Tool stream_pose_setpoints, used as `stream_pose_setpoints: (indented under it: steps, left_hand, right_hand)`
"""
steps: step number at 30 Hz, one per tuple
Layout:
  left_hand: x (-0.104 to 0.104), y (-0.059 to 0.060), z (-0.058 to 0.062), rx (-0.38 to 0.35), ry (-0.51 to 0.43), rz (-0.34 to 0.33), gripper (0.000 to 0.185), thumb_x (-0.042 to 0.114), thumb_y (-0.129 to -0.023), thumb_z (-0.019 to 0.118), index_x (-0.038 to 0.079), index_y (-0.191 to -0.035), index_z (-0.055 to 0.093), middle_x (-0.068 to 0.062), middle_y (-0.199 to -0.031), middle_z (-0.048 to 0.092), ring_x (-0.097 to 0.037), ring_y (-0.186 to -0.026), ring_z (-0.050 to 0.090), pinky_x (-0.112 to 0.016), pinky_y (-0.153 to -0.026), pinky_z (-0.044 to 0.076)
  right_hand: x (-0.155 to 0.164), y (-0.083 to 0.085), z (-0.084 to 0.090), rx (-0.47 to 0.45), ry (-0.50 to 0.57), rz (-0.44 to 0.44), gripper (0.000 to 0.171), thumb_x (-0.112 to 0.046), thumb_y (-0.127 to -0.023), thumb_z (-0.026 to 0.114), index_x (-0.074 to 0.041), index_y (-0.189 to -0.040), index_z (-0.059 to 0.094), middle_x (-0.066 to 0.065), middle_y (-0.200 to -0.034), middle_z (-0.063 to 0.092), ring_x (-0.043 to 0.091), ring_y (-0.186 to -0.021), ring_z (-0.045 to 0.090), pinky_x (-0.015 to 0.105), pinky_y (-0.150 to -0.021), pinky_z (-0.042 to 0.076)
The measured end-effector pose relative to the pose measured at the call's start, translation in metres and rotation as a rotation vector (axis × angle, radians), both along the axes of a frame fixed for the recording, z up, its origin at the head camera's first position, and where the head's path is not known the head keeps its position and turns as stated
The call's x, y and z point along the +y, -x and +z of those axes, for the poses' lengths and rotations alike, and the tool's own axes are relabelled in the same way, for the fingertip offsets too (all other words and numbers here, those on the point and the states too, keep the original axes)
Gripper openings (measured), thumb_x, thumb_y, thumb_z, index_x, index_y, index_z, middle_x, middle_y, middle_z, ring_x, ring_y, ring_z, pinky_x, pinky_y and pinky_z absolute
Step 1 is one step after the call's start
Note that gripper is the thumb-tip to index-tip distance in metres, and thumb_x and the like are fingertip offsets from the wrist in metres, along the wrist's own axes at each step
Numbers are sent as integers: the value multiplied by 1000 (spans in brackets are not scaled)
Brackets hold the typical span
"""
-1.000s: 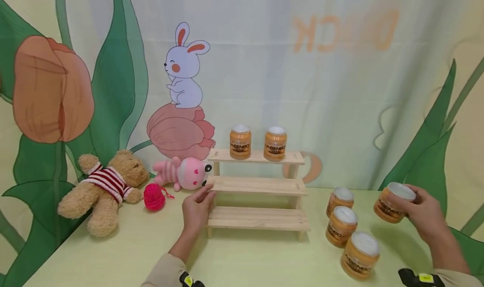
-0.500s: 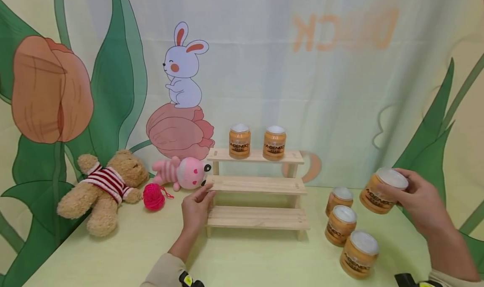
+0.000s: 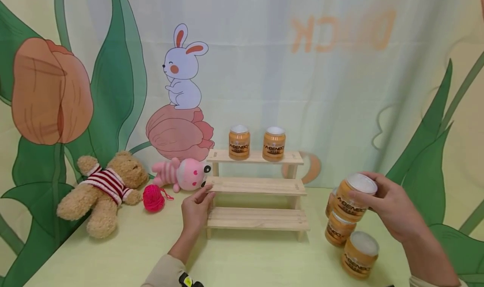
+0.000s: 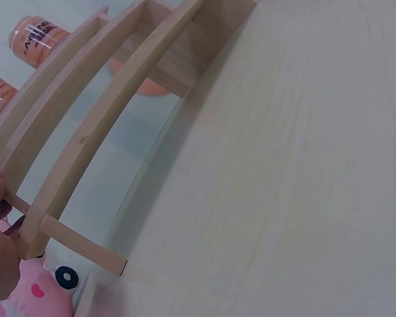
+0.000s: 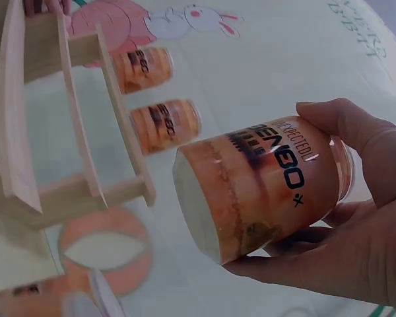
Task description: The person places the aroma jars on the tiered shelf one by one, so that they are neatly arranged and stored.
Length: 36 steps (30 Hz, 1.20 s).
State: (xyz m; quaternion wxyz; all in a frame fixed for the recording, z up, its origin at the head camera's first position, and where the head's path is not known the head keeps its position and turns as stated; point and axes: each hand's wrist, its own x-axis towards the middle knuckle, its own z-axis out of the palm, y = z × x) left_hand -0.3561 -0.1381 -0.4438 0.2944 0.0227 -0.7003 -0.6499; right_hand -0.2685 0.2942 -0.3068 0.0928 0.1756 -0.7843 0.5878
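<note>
the right hand (image 3: 391, 209) grips an orange jar (image 3: 345, 202) round its side, holding it tilted above the tabletop (image 3: 264, 264) at three o'clock from the wooden rack (image 3: 257, 186). the left hand (image 3: 195, 211) pinches the rack's end at nine o'clock. three other jars (image 3: 360, 257) stand near four o'clock, two partly hidden behind the held one. two more jars (image 3: 239, 144) stand on the top shelf (image 3: 256, 156), at twelve; a pink toy (image 3: 185, 174), a red yarn ball (image 3: 153, 198) and a teddy bear (image 3: 107, 186) lie toward nine.
</note>
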Motion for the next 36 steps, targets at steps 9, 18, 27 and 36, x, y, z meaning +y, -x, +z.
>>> stream_pose_setpoints:
  steps: [9,18,27,36]
  left_hand:
    - [0,1,-1,6,-13,-20,23,8,-87,78,8,-110,78,-14,-87,74,-7,-60,55,-14,-50,40]
    - [0,1,-2,1,-16,-19,24,9,-87,79,9,-110,78,-14,-88,74,-7,-61,55,-14,-51,41]
    - [-3,5,-3,63,45,19,20,9,-86,80,6,-106,79,-15,-86,74,-5,-59,55,-13,-50,42]
    - [-2,3,-2,41,45,18,21,9,-87,79,8,-108,79,-13,-86,74,-9,-61,57,-14,-51,42]
  right_hand:
    - [-45,1,-8,-55,-53,18,54,-13,-91,76,3,-136,50,7,-112,64,19,-96,64,33,-79,55]
    - [-75,8,-12,-94,0,79,56,-9,-85,80,7,-132,54,13,-112,62,21,-96,61,33,-79,54]
    - [-100,18,-16,-116,16,111,56,-13,-83,83,4,-131,58,15,-115,64,25,-99,63,36,-83,54]
    - [-124,31,-24,-152,59,139,62,-14,-81,84,1,-135,56,13,-117,65,25,-103,63,37,-87,53]
